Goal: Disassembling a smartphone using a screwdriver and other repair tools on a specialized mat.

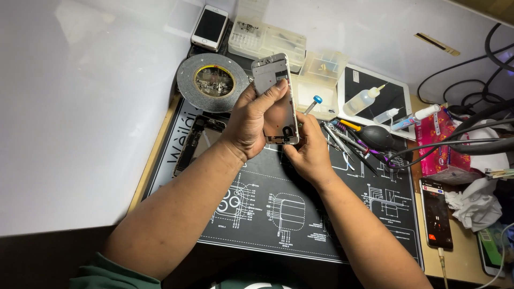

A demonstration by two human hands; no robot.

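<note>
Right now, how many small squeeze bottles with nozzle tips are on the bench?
3. One clear bottle lies on the tablet; a smaller one sits just right of it; a white tube-like one rests by the pink packet. Others may be hidden among the clutter.

Two hands (251, 120) (308, 152), three intact phones (210, 27) (436, 214) (490, 246), one tape roll (213, 82), two squeeze bottles (364, 100) (386, 114).

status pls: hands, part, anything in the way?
Left hand grip shut on phone screen assembly, upright over mat. Right hand works screwdriver at its lower edge. Nothing blocking.
</note>
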